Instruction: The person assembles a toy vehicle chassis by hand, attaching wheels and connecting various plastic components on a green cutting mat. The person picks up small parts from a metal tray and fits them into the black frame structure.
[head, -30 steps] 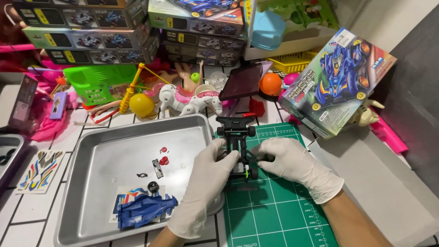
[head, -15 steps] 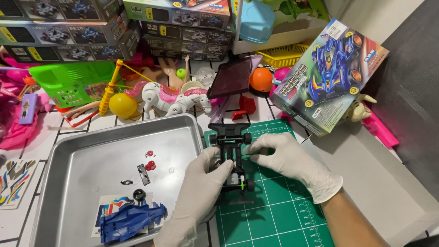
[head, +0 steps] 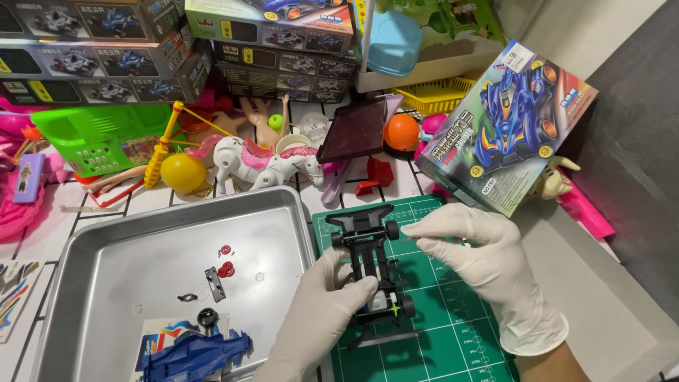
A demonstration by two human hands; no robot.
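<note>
The gloved left hand pinches the side of a black toy-car chassis lying on the green cutting mat, just right of the metal tray, while the gloved right hand hovers by its front wheel with thumb and forefinger nearly closed, and whether they hold a small part cannot be told. With so light a one-sided grip, the chassis could twist or skid. Any tiny piece dropped might roll among the crowded toys behind the mat and get lost.
</note>
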